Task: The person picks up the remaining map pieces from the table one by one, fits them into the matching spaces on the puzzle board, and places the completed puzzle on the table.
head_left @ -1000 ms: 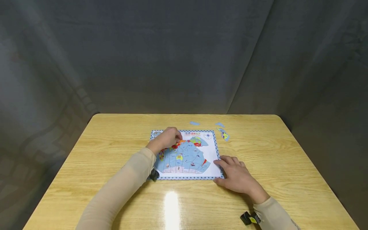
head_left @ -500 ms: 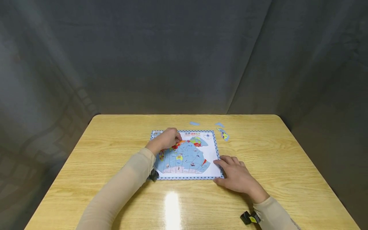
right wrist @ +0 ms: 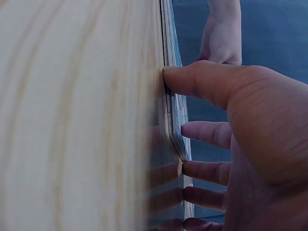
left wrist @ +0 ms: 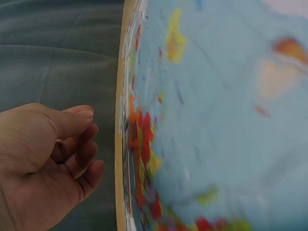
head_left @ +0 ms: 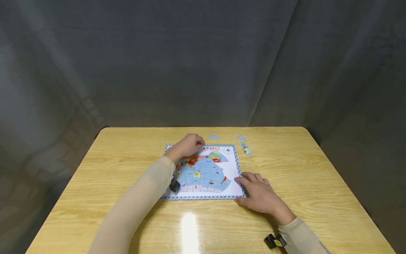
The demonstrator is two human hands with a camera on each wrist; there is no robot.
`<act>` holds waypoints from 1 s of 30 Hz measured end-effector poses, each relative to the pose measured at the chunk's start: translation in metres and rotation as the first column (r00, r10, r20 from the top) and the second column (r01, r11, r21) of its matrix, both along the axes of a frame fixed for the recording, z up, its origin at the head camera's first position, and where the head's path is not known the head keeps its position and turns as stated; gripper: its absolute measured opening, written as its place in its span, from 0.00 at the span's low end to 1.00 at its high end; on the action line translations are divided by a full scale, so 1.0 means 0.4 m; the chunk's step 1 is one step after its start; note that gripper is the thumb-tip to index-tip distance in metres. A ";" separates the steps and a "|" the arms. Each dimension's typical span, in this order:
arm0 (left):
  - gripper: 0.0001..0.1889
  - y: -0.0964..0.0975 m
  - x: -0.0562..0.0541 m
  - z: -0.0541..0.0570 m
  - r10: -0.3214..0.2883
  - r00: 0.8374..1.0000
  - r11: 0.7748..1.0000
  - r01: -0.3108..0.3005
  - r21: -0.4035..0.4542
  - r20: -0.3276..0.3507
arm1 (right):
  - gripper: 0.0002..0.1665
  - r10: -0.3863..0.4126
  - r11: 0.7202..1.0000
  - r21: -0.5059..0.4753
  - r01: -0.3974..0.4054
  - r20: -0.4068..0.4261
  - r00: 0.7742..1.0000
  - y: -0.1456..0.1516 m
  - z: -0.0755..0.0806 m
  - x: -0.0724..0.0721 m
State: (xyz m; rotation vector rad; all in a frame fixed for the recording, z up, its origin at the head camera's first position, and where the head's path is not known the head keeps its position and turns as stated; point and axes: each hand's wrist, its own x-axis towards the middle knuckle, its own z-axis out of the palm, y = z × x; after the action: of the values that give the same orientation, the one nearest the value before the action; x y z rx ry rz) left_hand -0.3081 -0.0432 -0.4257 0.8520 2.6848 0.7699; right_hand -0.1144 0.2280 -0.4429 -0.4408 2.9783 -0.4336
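A world-map jigsaw board (head_left: 234, 169) with a blue dotted border lies on the table, most of its map filled with pieces. Above the board's back edge hovers my left hand (head_left: 187, 144), its fingers loosely curled. In the left wrist view, nothing shows between the thumb and fingers of that hand (left wrist: 43, 149). My right hand (head_left: 260, 194) rests at the board's right front corner, fingers spread. Seen from the right wrist, the thumb and fingertips of this hand (right wrist: 269, 130) touch the board's edge. My left hand and forearm hide the map's upper left part.
Behind the board lie loose puzzle pieces: a plain blue one (head_left: 213, 137), a second blue one (head_left: 241, 138) and a larger green, yellow and purple one (head_left: 245, 149). The wooden table (head_left: 127, 144) ends at a dark grey curtain (head_left: 190, 70).
My left hand has lifted off the orange top part of the map and moved back and slightly right, toward the board's far edge. My right hand stays at the corner.
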 end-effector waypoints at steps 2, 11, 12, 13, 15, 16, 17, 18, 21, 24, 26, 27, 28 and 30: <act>0.10 0.013 -0.009 0.002 0.003 1.000 1.000 -0.003 0.019 -0.004 | 0.39 0.001 1.000 -0.002 -0.001 0.002 1.000 -0.001 0.000 0.001; 0.11 0.063 -0.033 -0.008 0.011 0.999 0.999 -0.013 0.029 0.051 | 0.39 -0.008 1.000 0.001 0.008 0.014 1.000 -0.013 -0.003 0.009; 0.11 0.066 -0.035 -0.010 0.011 0.999 0.999 -0.013 0.029 0.051 | 0.39 -0.008 1.000 0.000 0.008 0.012 1.000 -0.015 -0.003 0.010; 0.11 0.068 -0.038 -0.011 0.016 0.998 0.999 -0.018 0.031 0.053 | 0.39 -0.008 1.000 0.002 0.008 0.011 1.000 -0.017 -0.003 0.010; 0.10 0.071 -0.042 -0.013 0.026 0.998 0.999 -0.028 0.032 0.059 | 0.39 -0.005 1.000 -0.001 0.005 0.006 1.000 -0.019 -0.002 0.011; 0.10 0.073 -0.043 -0.013 0.034 0.997 0.999 -0.037 0.034 0.066 | 0.39 -0.002 1.000 -0.002 0.002 0.002 1.000 -0.019 -0.003 0.012; 0.10 0.074 -0.045 -0.014 0.042 0.996 0.998 -0.044 0.038 0.073 | 0.39 0.000 1.000 -0.001 0.000 0.001 1.000 -0.020 -0.003 0.013; 0.10 0.076 -0.047 -0.015 0.048 0.996 0.998 -0.052 0.040 0.080 | 0.39 0.003 1.000 0.003 -0.003 -0.001 1.000 -0.020 -0.003 0.014; 0.09 0.084 -0.053 -0.017 0.066 0.994 0.997 -0.070 0.043 0.092 | 0.40 0.008 1.000 0.013 -0.008 -0.003 1.000 -0.018 -0.004 0.018; 0.10 0.094 -0.060 -0.017 0.077 0.993 0.996 -0.081 0.043 0.087 | 0.40 0.003 1.000 0.018 -0.003 0.000 1.000 -0.016 -0.003 0.023; 0.11 0.099 -0.064 -0.015 0.090 0.992 0.995 -0.094 0.039 0.090 | 0.40 -0.004 1.000 0.016 0.004 0.002 1.000 -0.015 -0.003 0.026; 0.11 0.101 -0.066 -0.015 0.098 0.991 0.994 -0.102 0.034 0.093 | 0.39 -0.007 1.000 0.013 0.007 0.002 1.000 -0.015 -0.002 0.028; 0.12 0.103 -0.068 -0.015 0.105 0.990 0.994 -0.108 0.029 0.097 | 0.39 -0.009 1.000 0.012 0.009 0.002 1.000 -0.015 -0.001 0.030; 0.13 0.106 -0.071 -0.016 0.114 0.988 0.993 -0.116 0.016 0.105 | 0.39 -0.011 1.000 0.009 0.011 0.004 1.000 -0.016 0.001 0.033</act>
State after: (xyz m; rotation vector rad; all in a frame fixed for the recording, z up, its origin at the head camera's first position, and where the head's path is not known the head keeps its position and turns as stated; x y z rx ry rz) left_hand -0.3366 -0.0009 -0.4322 0.6475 2.6559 0.8462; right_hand -0.1012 0.2217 -0.4425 -0.4224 2.9791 -0.4212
